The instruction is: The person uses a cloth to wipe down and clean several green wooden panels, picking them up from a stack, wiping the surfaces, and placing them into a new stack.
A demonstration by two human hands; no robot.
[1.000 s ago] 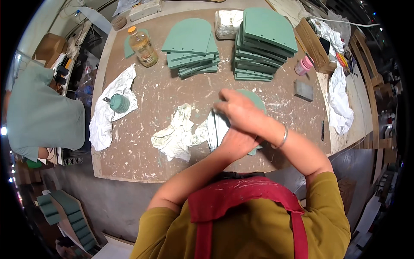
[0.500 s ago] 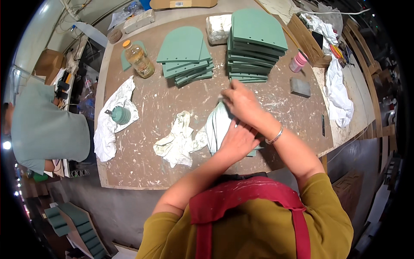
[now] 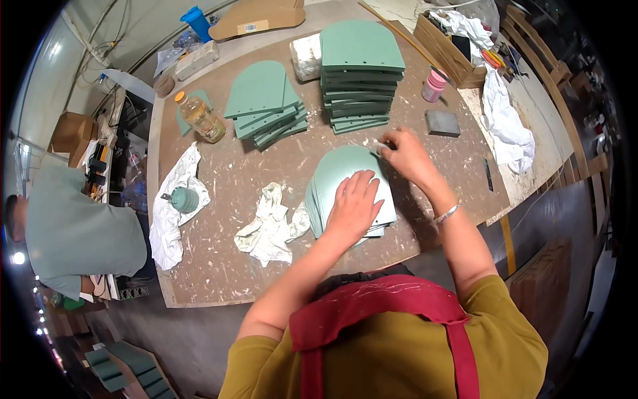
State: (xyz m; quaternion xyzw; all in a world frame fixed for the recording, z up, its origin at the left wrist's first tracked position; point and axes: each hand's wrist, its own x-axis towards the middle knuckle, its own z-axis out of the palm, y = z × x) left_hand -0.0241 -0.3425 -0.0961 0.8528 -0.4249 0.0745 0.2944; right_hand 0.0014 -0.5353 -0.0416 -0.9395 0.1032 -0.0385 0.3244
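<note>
A short stack of green arch-shaped panels [image 3: 335, 174] lies on the brown worktable [image 3: 219, 266] in front of me. My left hand [image 3: 353, 206] presses flat on the top panel, fingers spread. My right hand [image 3: 407, 154] is at the stack's upper right corner, fingers pinched on a small pale object I cannot make out. A crumpled white rag [image 3: 269, 223] lies just left of the stack.
Two more stacks of green panels [image 3: 359, 73] [image 3: 262, 103] stand at the back. An amber bottle [image 3: 201, 118], a pink container [image 3: 435, 85], a grey block [image 3: 443, 122], a white cloth with a green tool [image 3: 181, 199] and another person [image 3: 73, 233] at left.
My hands have uncrossed: the left now lies flat on the top panel, the right has moved to the upper right corner. The view has shifted slightly.
</note>
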